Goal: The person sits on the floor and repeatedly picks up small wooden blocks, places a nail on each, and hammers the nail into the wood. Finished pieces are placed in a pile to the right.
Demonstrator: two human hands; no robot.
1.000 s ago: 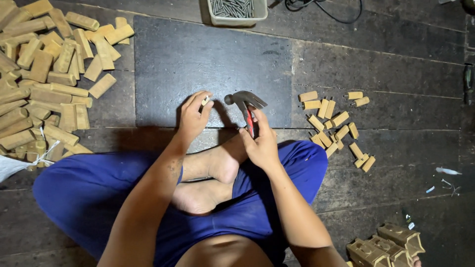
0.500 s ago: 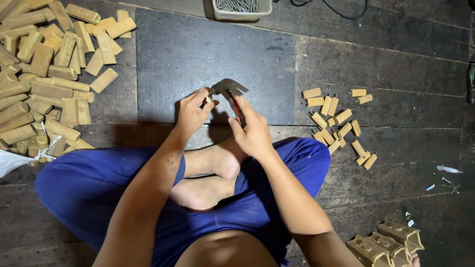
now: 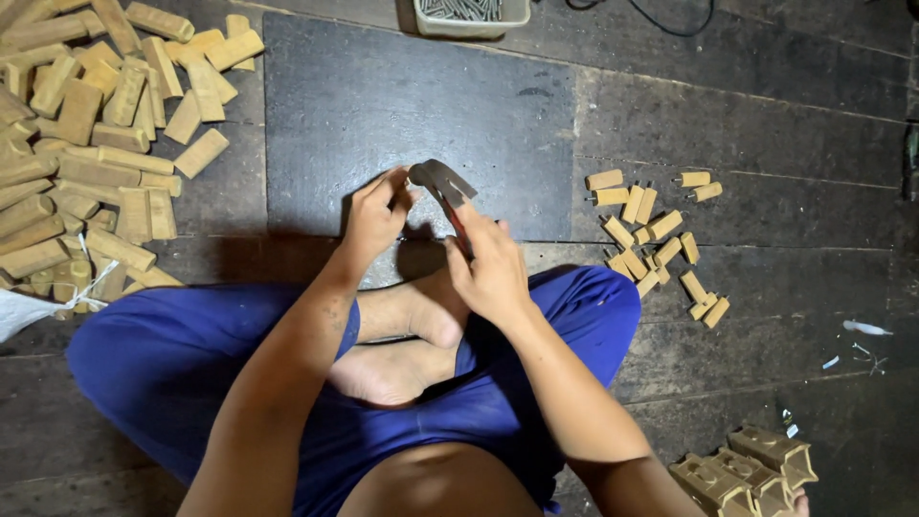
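Hammer (image 3: 442, 184), clenched in right hand (image 3: 490, 273), has been swung down from a raised position onto the small wooden piece (image 3: 400, 194) pinched by left hand (image 3: 373, 218) at mid-frame on the dark board (image 3: 383, 96); strike judged landing.

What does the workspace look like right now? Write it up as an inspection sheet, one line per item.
Surface: dark slab lying on a dark plank floor.
Job's things: hammer with its head over the slab's near edge, right by the left fingertips; what they pinch is too small to tell.
Clutter: big heap of wooden blocks at left; smaller scatter of blocks with pins at right; carved wooden pieces at lower right; tub of metal pins at the top.
Grippers: left hand pinched at the hammer head; right hand gripping the hammer handle.
Cables: black cable at the top edge.
Surroundings: white scraps on the floor at right.
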